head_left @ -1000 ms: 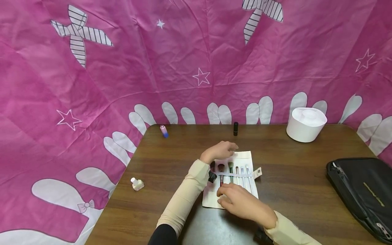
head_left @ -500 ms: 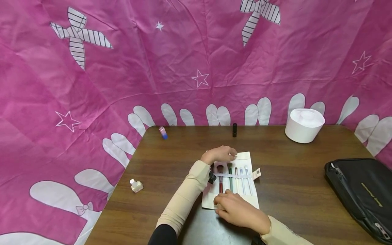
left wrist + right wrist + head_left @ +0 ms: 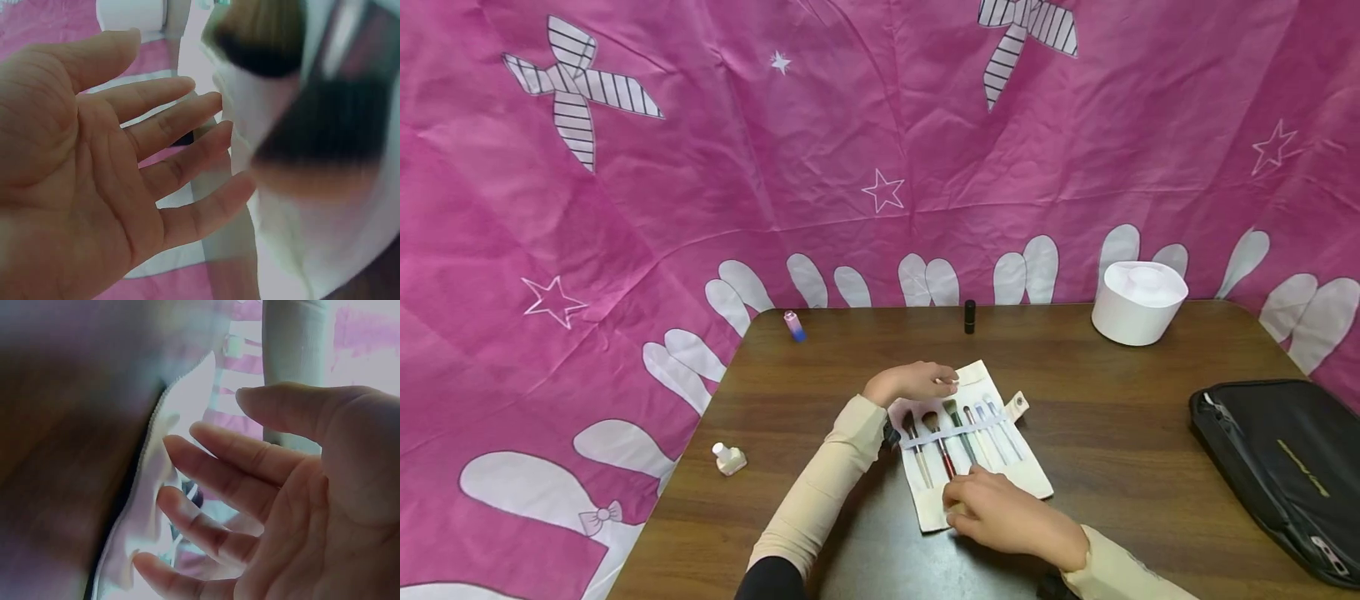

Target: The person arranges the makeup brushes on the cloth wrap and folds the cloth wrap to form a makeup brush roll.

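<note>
Fingers of the left hand (image 3: pixel 912 382) lie relaxed on the far-left corner of the unrolled cream cloth brush roll (image 3: pixel 973 446) mid-table, while the right hand (image 3: pixel 1009 521), fingers straight, presses its near edge.

A dark brown wooden table (image 3: pixel 1112 433) with rounded corners carries every item. A cream brush roll (image 3: pixel 973 446) lies unrolled near the front centre, a black zip case (image 3: pixel 1277 467) lies at the right edge, and a white round container (image 3: pixel 1138 302) stands at the back right. A small black tube (image 3: pixel 970 317) stands at the back centre, a pink-and-blue bottle (image 3: pixel 793 325) lies at the back left corner, and a small white bottle (image 3: pixel 727 457) sits near the left edge.
</note>
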A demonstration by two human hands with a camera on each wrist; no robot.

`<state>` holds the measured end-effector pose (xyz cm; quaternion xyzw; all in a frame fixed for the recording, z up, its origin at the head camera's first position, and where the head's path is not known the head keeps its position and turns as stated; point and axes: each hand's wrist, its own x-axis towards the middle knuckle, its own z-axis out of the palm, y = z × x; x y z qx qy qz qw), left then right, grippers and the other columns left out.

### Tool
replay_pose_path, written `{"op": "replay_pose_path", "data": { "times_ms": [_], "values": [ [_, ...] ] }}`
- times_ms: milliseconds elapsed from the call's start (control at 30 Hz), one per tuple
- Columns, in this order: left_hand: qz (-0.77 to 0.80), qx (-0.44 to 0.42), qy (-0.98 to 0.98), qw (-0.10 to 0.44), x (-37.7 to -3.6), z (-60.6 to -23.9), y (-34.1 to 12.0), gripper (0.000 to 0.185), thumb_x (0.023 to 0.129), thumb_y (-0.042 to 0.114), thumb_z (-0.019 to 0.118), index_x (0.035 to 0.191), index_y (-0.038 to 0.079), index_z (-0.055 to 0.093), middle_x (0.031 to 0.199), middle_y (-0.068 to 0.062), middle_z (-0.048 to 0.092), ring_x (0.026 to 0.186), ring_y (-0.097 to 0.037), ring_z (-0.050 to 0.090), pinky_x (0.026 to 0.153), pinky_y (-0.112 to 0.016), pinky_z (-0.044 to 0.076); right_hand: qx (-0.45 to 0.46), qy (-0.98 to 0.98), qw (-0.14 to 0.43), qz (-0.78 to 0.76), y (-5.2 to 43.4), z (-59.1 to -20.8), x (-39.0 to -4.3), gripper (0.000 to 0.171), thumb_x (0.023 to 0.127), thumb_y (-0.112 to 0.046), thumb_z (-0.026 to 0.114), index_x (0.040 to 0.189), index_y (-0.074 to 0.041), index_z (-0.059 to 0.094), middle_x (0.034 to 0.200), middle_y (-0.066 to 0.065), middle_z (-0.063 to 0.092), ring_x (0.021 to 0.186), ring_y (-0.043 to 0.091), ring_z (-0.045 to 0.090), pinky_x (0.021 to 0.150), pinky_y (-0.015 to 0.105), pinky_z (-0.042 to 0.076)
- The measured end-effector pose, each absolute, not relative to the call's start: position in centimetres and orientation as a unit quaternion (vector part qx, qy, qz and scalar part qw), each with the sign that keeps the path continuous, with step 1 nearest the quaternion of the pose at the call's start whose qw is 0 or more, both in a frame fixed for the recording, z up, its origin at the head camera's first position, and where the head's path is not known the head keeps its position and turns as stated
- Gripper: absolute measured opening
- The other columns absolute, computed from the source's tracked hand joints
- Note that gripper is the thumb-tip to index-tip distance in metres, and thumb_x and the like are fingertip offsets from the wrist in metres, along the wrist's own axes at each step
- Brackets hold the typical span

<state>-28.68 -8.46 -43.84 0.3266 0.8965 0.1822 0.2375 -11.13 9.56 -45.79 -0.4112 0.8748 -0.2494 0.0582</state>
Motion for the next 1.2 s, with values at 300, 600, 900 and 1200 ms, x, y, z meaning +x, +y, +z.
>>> {"op": "replay_pose_path", "data": {
  "times_ms": [300, 600, 900, 1200],
  "values": [
    [0.203, 0.308, 0.901, 0.227, -27.1, -44.0, -11.0, 0.043, 0.107, 0.024, 0.051, 0.144, 0.002, 0.054, 0.135, -0.013, 0.063, 0.127, -0.025, 0.057, 0.107, -0.037, 0.041, -0.395, 0.883, 0.054, -0.249, 12.5, -45.7, -11.5, 0.015, 0.089, -0.018, 0.072, 0.079, -0.025, 0.064, 0.074, -0.022, 0.052, 0.075, 0.005, 0.046, 0.061, 0.029, 0.035],
    [0.21, 0.314, 0.905, 0.198, -24.9, -44.2, -13.3, 0.038, 0.105, 0.015, 0.055, 0.137, -0.004, 0.057, 0.131, -0.015, 0.065, 0.12, -0.027, 0.062, 0.1, -0.039, 0.047, -0.362, 0.89, 0.079, -0.264, 15.8, -45.5, -12.9, 0.012, 0.092, -0.012, 0.071, 0.084, -0.021, 0.068, 0.075, -0.019, 0.054, 0.07, 0.003, 0.047, 0.059, 0.026, 0.041],
    [0.212, 0.293, 0.908, 0.212, -22.0, -44.3, -14.6, 0.047, 0.097, 0.019, 0.069, 0.138, 0.0, 0.058, 0.133, -0.013, 0.063, 0.116, -0.026, 0.061, 0.099, -0.041, 0.047, -0.295, 0.91, 0.124, -0.263, 18.4, -45.3, -14.9, 0.019, 0.085, -0.016, 0.082, 0.097, -0.008, 0.07, 0.096, 0.001, 0.071, 0.083, 0.018, 0.067, 0.072, 0.041, 0.055],
    [0.17, 0.313, 0.912, 0.202, -18.1, -44.8, -14.7, 0.044, 0.077, 0.023, 0.091, 0.103, 0.008, 0.06, 0.13, -0.013, 0.057, 0.121, -0.027, 0.052, 0.096, -0.034, 0.045, -0.3, 0.917, 0.103, -0.243, 19.1, -45.8, -14.7, 0.039, 0.068, -0.024, 0.093, 0.083, -0.017, 0.058, 0.083, -0.008, 0.047, 0.069, 0.01, 0.043, 0.06, 0.029, 0.038]
  ]
}}
